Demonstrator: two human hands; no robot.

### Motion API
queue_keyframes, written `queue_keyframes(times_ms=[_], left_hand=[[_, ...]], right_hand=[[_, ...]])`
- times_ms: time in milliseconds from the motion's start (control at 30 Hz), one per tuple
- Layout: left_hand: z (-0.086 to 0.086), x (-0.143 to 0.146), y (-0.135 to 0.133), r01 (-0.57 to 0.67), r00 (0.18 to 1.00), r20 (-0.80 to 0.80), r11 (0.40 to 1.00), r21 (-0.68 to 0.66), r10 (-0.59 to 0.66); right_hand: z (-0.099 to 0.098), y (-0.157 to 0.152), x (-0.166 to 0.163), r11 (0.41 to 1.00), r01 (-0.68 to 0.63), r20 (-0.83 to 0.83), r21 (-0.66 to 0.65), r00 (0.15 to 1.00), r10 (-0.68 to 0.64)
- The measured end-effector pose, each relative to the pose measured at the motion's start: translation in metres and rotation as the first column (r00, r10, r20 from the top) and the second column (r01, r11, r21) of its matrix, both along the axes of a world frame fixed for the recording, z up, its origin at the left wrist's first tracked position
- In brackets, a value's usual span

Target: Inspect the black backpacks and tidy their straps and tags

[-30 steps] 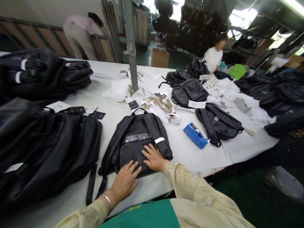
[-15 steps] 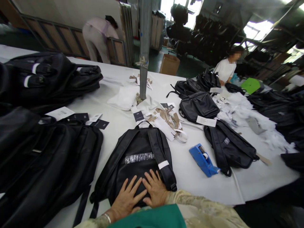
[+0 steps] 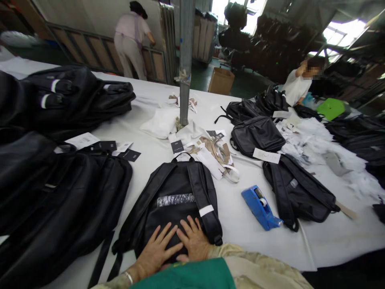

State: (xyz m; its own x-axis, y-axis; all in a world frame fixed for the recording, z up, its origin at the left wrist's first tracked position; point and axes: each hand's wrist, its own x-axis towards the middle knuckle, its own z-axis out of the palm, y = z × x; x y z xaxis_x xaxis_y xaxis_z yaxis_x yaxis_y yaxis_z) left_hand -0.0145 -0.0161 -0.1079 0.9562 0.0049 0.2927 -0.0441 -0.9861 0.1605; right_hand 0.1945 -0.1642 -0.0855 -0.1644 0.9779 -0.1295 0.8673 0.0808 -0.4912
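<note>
Black backpack (image 3: 177, 200) under both hands: left (image 3: 156, 251), right (image 3: 194, 241), flat, fingers spread.

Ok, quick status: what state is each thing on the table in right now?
Left hand: flat, fingers spread, pressing on the backpack.
Right hand: flat on the backpack, beside the left.
Backpack: lying straps-up, flat on the white table.
Blue tape dispenser: on the table, untouched.
Backpack pile: stacked at left.
Paper tags: loose on the table.
</note>
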Motion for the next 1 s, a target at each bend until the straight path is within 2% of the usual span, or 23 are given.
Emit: queue_keyframes(times_ms=[67, 100, 167, 233, 267, 300, 333, 400, 433, 567, 633, 700, 767, 833, 933, 1000], left_hand=[[0.023, 0.0, 0.01, -0.017, 0.997, -0.075, 0.989, -0.147, 0.006], [0.035, -0.002, 0.018, -0.092, 0.994, -0.081, 0.968, -0.233, 0.075], [0.052, -0.008, 0.038, -0.35, 0.934, -0.062, 0.866, -0.358, 0.352], [0.06, -0.02, 0.063, -0.628, 0.749, -0.093, 0.658, -0.415, 0.656], [0.06, -0.027, 0.076, -0.736, 0.635, -0.159, 0.528, -0.424, 0.756], [0.058, -0.034, 0.088, -0.803, 0.542, -0.267, 0.397, -0.445, 0.797], [0.054, -0.041, 0.098, -0.825, 0.493, -0.376, 0.283, -0.489, 0.784], [0.045, -0.05, 0.11, -0.811, 0.477, -0.549, 0.103, -0.576, 0.687], [0.041, -0.053, 0.112, -0.794, 0.486, -0.593, 0.041, -0.607, 0.641], [0.031, -0.05, 0.103, -0.721, 0.539, -0.631, -0.081, -0.688, 0.558], [0.031, -0.045, 0.094, -0.672, 0.579, -0.642, -0.15, -0.725, 0.503], [0.037, -0.042, 0.084, -0.681, 0.582, -0.674, -0.181, -0.71, 0.455], [0.052, -0.041, 0.077, -0.693, 0.595, -0.7, -0.188, -0.696, 0.396], [0.079, -0.039, 0.073, -0.635, 0.667, -0.68, -0.245, -0.732, 0.304], [0.137, -0.027, 0.079, -0.386, 0.818, -0.503, -0.381, -0.84, 0.279], [0.176, -0.009, 0.085, -0.165, 0.896, -0.307, -0.402, -0.901, 0.32]], right_hand=[[0.019, 0.004, 0.003, 0.999, 0.004, -0.004, -0.048, 1.0, -0.004], [0.026, 0.006, 0.003, 0.998, -0.008, 0.009, -0.07, 1.0, 0.008], [0.035, 0.007, 0.003, 0.992, -0.047, 0.065, -0.117, 0.996, 0.055], [0.037, 0.005, 0.002, 0.984, -0.078, 0.141, -0.157, 0.985, 0.101], [0.036, 0.003, 0.001, 0.983, -0.086, 0.174, -0.165, 0.978, 0.114], [0.035, 0.0, 0.001, 0.983, -0.086, 0.202, -0.162, 0.972, 0.118], [0.033, -0.004, 0.002, 0.985, -0.083, 0.222, -0.153, 0.968, 0.116], [0.03, -0.014, 0.005, 0.987, -0.068, 0.252, -0.142, 0.962, 0.103], [0.029, -0.019, 0.009, 0.988, -0.057, 0.266, -0.145, 0.959, 0.094], [0.026, -0.037, 0.032, 0.987, -0.008, 0.315, -0.161, 0.947, 0.059], [0.025, -0.044, 0.045, 0.987, 0.029, 0.335, -0.158, 0.942, 0.026], [0.024, -0.051, 0.055, 0.985, 0.077, 0.35, -0.157, 0.937, -0.018], [0.024, -0.056, 0.062, 0.981, 0.117, 0.347, -0.153, 0.936, -0.057], [0.023, -0.06, 0.064, 0.98, 0.134, 0.321, -0.149, 0.944, -0.08], [0.023, -0.061, 0.065, 0.976, 0.151, 0.264, -0.154, 0.958, -0.107], [0.027, -0.058, 0.066, 0.97, 0.171, 0.213, -0.172, 0.968, -0.132]])
